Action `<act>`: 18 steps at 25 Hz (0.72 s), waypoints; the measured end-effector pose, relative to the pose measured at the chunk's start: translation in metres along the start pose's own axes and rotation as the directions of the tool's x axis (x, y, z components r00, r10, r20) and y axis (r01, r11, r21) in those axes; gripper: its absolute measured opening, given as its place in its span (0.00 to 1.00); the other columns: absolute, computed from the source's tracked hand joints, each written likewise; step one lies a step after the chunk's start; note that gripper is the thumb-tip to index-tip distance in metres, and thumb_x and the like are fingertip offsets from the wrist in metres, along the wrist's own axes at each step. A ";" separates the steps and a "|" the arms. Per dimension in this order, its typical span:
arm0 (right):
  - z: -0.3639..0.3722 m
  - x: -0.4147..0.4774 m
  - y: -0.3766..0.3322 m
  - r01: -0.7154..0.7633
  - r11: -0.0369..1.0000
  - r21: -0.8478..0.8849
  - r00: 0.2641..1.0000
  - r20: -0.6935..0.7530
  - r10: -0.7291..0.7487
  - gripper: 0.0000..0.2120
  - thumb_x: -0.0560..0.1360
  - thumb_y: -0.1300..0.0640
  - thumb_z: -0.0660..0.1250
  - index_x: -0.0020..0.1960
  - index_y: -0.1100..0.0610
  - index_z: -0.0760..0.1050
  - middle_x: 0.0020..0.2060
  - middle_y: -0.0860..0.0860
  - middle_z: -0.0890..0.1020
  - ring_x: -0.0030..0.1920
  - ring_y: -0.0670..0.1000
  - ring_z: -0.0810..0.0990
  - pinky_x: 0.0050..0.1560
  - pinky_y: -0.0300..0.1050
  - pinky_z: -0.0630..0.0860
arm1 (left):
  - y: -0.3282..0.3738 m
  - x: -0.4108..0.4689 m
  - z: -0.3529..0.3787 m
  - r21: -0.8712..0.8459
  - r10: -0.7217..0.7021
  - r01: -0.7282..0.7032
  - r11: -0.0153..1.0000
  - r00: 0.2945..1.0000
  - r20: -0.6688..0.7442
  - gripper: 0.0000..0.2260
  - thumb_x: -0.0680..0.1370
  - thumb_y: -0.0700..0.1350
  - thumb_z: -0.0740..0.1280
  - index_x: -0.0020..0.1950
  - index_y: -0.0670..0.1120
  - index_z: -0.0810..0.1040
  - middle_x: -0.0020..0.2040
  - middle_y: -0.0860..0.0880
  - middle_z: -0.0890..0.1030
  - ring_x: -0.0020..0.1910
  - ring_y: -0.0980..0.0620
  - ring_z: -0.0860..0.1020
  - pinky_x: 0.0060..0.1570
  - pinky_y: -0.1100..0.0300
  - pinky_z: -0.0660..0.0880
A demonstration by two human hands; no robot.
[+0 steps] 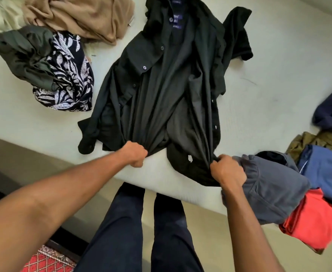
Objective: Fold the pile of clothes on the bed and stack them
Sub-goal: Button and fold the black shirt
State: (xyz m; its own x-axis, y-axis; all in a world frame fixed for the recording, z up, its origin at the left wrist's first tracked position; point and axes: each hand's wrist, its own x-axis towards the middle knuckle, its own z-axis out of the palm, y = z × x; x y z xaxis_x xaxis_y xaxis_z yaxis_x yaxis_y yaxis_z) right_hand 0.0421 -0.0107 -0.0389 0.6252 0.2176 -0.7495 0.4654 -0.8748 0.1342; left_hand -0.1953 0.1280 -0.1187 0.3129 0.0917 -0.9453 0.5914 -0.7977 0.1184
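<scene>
Spread open on the bed, the black shirt looks light, limp and crease-prone, so the left hand and right hand, each clenched on its bunched hem, seem well placed to pull it flat.

Pale bed, black shirt spread across its middle, crumpled clothes at left, folded stack at right

The purple neck label on the black shirt is unreadable.
</scene>
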 end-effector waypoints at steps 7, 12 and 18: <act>0.047 -0.016 0.031 -0.008 0.597 0.802 0.881 -0.276 0.384 0.13 0.84 0.55 0.59 0.64 0.54 0.78 0.57 0.55 0.83 0.58 0.58 0.80 0.57 0.48 0.75 | 0.037 0.015 0.024 -0.151 0.017 -0.158 0.976 0.742 -0.670 0.24 0.76 0.54 0.68 0.70 0.49 0.70 0.57 0.49 0.75 0.53 0.47 0.74 0.49 0.52 0.74; 0.031 -0.006 0.013 0.216 0.295 0.931 0.886 -0.314 0.341 0.11 0.83 0.58 0.60 0.59 0.58 0.80 0.52 0.52 0.85 0.51 0.47 0.83 0.57 0.43 0.80 | 0.062 0.043 0.023 0.001 0.063 -0.085 0.996 0.730 -0.680 0.32 0.69 0.45 0.73 0.73 0.50 0.69 0.62 0.45 0.73 0.51 0.45 0.74 0.45 0.50 0.72; 0.021 0.016 -0.009 0.197 0.207 0.958 0.957 -0.234 0.170 0.05 0.82 0.60 0.66 0.51 0.55 0.81 0.43 0.47 0.85 0.41 0.39 0.82 0.46 0.38 0.77 | 0.075 0.053 -0.024 0.208 0.279 -0.188 0.960 0.578 -0.767 0.09 0.70 0.47 0.62 0.45 0.49 0.80 0.48 0.47 0.78 0.47 0.43 0.76 0.42 0.50 0.67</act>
State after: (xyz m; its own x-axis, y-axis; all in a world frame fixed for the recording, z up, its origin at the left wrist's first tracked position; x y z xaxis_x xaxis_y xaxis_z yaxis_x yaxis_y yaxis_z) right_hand 0.0340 -0.0083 -0.0658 0.8239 0.1610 -0.5434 -0.3807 -0.5531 -0.7410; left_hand -0.1167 0.0868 -0.1528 0.9160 0.2875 -0.2799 0.3545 -0.9067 0.2285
